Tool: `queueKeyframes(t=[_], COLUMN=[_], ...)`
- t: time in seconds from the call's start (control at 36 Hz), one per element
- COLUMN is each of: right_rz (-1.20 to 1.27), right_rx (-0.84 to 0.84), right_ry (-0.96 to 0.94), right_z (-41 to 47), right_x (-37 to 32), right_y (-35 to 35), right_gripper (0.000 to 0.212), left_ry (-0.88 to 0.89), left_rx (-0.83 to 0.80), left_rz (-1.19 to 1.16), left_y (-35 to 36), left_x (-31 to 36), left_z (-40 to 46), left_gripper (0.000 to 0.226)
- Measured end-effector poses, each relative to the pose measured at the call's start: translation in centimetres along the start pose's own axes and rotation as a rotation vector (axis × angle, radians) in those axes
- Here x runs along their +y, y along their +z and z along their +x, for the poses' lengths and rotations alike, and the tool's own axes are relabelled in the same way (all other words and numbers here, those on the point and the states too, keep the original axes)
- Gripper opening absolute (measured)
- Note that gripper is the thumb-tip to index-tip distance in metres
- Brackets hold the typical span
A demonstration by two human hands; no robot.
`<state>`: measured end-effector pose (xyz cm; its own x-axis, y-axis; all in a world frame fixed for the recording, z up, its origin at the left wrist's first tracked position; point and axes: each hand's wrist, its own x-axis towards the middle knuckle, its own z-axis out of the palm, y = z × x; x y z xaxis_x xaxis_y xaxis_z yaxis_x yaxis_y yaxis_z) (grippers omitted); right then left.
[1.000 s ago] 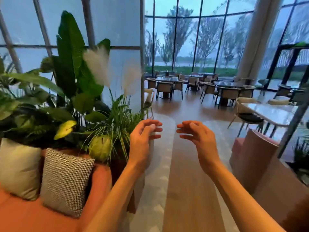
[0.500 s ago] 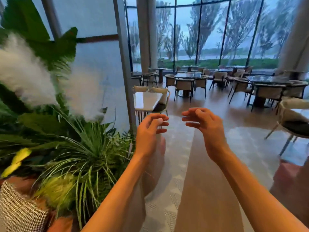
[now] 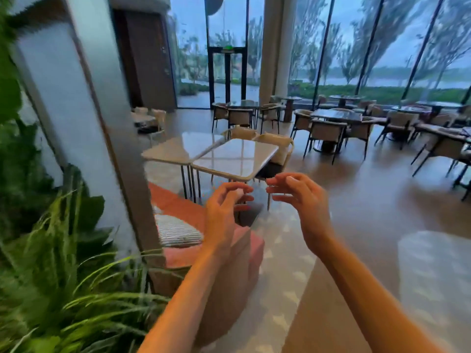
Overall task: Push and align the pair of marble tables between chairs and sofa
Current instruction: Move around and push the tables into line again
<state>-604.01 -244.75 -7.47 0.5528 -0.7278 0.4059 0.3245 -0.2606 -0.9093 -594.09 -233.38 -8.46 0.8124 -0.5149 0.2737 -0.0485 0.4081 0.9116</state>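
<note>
Two pale marble-topped tables on thin dark legs stand ahead, left of centre: the nearer one [image 3: 235, 159] sits skewed against the farther one [image 3: 182, 149], their tops not lined up. Beige chairs [image 3: 276, 146] stand behind them. An orange-pink sofa [image 3: 188, 215] with a striped cushion lies in front of them. My left hand [image 3: 224, 207] and right hand [image 3: 295, 192] are raised in the air short of the near table, fingers loosely curled, holding nothing.
A thick slanted window post [image 3: 102, 128] and green plants [image 3: 63, 276] fill the left. The sofa's rounded end [image 3: 229, 276] is close below my left arm. Dark dining tables with chairs [image 3: 336, 123] stand at the back right. Open wooden floor and carpet [image 3: 382, 238] spread to the right.
The view has swung and advanced past the plants, bringing the two marble tables and the sofa into sight. Both hands stay raised and loosely curled, now close to the near table.
</note>
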Motion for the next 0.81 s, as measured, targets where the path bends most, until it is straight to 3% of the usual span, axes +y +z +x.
queueKeyframes(t=[0.25,0.53,0.81], right_rz=[-0.052,-0.049,0.005], right_rx=[-0.027,-0.024,-0.206], right_ry=[0.075,0.101,0.177], right_z=[20.5,40.7,61.9], right_x=[10.1,20.7,32.2], right_y=[-6.8,-15.7,-23.1], right_gripper=[0.021,0.02,0.019], left_ry=[-0.152,-0.126,-0.13], left_rx=[-0.01,-0.084,0.077], left_rz=[-0.047,0.09,0.209], left_y=[13.0,23.6,34.8], left_x=[-12.1,-21.3,-33.8], left_z=[18.5,36.9,53.9], left_gripper=[0.026,0.025,0.027])
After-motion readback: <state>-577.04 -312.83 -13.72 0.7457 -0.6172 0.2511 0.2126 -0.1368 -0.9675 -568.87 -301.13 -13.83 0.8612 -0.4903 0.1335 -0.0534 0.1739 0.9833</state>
